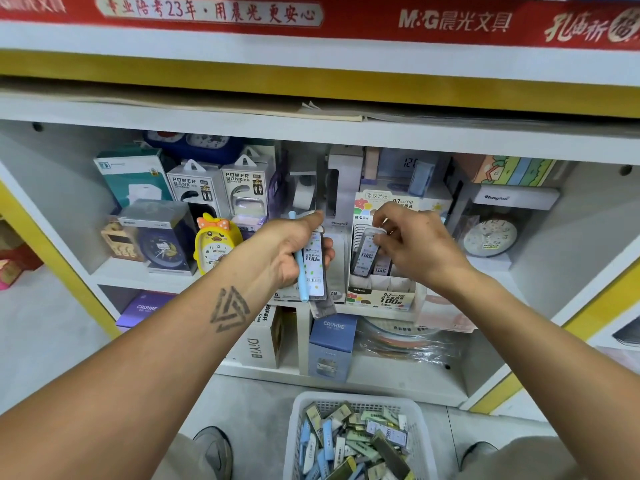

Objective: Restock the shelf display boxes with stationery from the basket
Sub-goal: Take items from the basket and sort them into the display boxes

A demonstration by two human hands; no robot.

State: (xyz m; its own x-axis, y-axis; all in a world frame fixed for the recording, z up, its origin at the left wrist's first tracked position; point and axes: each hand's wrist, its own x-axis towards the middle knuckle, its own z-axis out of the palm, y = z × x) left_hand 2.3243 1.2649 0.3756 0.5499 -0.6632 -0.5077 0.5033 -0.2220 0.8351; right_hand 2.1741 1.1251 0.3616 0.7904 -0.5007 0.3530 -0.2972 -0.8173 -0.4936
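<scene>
Now, right hand: pinched an upright lead case into the display box.
Left hand: gripped spare cases, just beside.

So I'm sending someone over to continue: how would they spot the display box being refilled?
On the middle shelf, look right of the yellow chick clock. The display box stands there under the right hand, alone in showing flowers and "100".

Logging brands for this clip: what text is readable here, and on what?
"M&G" with Chinese characters: red banner
"23": banner slogan
"POWER BANK": two white boxes
"CRUHRE": blue box
"0.7 HB 100": lead display box
"100": pack in left hand
Basket labels: too small.
</scene>
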